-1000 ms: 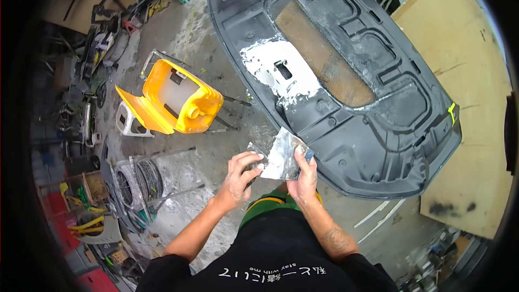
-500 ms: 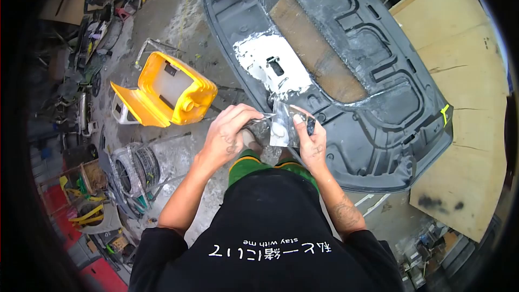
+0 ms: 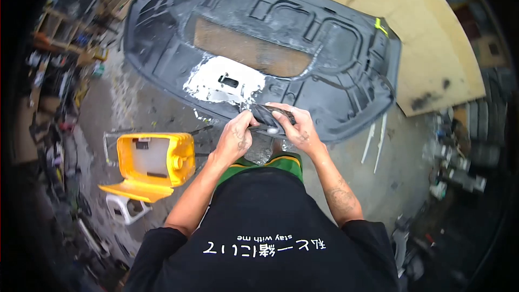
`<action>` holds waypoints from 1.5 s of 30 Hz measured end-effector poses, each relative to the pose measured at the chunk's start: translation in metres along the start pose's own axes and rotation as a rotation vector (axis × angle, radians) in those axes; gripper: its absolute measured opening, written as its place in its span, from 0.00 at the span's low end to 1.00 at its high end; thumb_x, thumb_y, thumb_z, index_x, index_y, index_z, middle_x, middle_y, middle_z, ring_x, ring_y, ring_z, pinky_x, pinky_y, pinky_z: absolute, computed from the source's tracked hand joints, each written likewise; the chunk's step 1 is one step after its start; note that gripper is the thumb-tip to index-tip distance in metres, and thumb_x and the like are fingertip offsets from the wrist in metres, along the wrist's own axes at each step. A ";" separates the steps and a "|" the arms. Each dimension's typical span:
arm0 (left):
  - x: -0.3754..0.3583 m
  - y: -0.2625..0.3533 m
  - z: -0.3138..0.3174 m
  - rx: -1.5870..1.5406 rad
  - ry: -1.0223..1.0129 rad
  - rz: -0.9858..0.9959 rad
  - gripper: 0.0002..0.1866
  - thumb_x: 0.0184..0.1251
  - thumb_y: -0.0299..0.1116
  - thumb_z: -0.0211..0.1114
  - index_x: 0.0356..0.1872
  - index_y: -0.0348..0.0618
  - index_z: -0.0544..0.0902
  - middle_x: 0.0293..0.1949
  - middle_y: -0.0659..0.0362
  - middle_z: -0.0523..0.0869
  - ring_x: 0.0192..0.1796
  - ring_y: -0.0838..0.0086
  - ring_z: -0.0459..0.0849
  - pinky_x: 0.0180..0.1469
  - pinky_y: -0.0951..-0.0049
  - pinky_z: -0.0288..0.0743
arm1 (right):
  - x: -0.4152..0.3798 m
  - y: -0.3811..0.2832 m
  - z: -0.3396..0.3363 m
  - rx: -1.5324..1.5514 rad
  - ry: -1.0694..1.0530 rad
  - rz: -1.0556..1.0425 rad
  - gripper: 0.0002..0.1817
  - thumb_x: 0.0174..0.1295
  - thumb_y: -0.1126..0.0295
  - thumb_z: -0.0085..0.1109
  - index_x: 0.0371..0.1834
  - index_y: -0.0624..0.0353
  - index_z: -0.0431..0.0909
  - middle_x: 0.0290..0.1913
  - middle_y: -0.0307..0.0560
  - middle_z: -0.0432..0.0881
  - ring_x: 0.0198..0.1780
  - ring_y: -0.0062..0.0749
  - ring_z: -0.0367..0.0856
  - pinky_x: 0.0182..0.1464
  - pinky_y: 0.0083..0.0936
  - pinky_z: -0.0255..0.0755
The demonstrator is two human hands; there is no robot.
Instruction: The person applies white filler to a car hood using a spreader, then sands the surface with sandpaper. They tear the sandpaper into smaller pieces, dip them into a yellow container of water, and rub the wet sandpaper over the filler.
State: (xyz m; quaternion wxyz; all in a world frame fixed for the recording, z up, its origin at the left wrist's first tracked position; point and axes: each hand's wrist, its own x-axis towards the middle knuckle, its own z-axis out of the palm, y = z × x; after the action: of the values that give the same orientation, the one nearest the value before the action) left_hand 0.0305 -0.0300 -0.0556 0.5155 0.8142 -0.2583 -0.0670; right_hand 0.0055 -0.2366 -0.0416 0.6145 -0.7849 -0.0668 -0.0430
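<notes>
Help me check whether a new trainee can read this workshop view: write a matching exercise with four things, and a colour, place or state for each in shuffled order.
Things
1. Open container
2. Mesh
3. Dark piece
4. Patch around a small opening

Descriptions
A. Held between the left hand and the right hand
B. White, on the large dark panel
C. Yellow, toward the left of the picture
D. Brown, set in the same panel

Right pairs: 1-C, 2-D, 3-A, 4-B
</notes>
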 end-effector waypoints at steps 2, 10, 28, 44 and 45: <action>-0.016 -0.008 0.009 0.025 -0.009 0.083 0.12 0.50 0.10 0.51 0.35 0.33 0.75 0.31 0.47 0.80 0.36 0.48 0.82 0.41 0.58 0.77 | -0.012 -0.017 0.003 -0.116 0.067 0.016 0.14 0.71 0.75 0.59 0.57 0.63 0.83 0.50 0.52 0.90 0.44 0.34 0.88 0.50 0.26 0.78; -0.086 -0.046 0.043 -0.004 -0.364 0.277 0.17 0.47 0.13 0.56 0.41 0.39 0.71 0.40 0.48 0.73 0.46 0.48 0.76 0.49 0.55 0.70 | -0.114 -0.041 -0.015 0.309 0.967 0.117 0.21 0.74 0.64 0.61 0.61 0.69 0.77 0.56 0.52 0.82 0.55 0.32 0.81 0.60 0.30 0.74; -0.176 0.020 0.407 -0.491 -0.663 0.117 0.23 0.48 0.16 0.50 0.50 0.41 0.71 0.43 0.55 0.75 0.47 0.67 0.76 0.54 0.68 0.74 | -0.568 0.007 -0.052 0.503 1.976 0.352 0.16 0.70 0.65 0.66 0.54 0.61 0.80 0.49 0.43 0.85 0.48 0.28 0.84 0.51 0.28 0.79; -0.236 0.176 0.364 -0.439 -0.904 0.398 0.26 0.43 0.07 0.47 0.48 0.35 0.68 0.55 0.47 0.74 0.61 0.56 0.75 0.67 0.62 0.69 | -0.544 0.048 -0.062 1.080 1.792 0.197 0.19 0.70 0.60 0.66 0.57 0.59 0.75 0.54 0.46 0.81 0.56 0.37 0.81 0.54 0.45 0.80; -0.234 0.176 0.364 -0.334 -0.901 0.504 0.25 0.43 0.06 0.48 0.47 0.35 0.69 0.55 0.47 0.74 0.61 0.53 0.75 0.65 0.61 0.71 | -0.545 0.044 -0.065 1.064 1.758 0.185 0.19 0.71 0.60 0.65 0.57 0.59 0.76 0.53 0.45 0.81 0.54 0.36 0.81 0.54 0.44 0.80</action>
State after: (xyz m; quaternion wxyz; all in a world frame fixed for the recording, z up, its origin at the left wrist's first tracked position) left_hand -0.3691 -0.2677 -0.1060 0.4762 0.5249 -0.6269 -0.3237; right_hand -0.5245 -0.3382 -0.1501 0.7151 -0.1046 0.4563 -0.5191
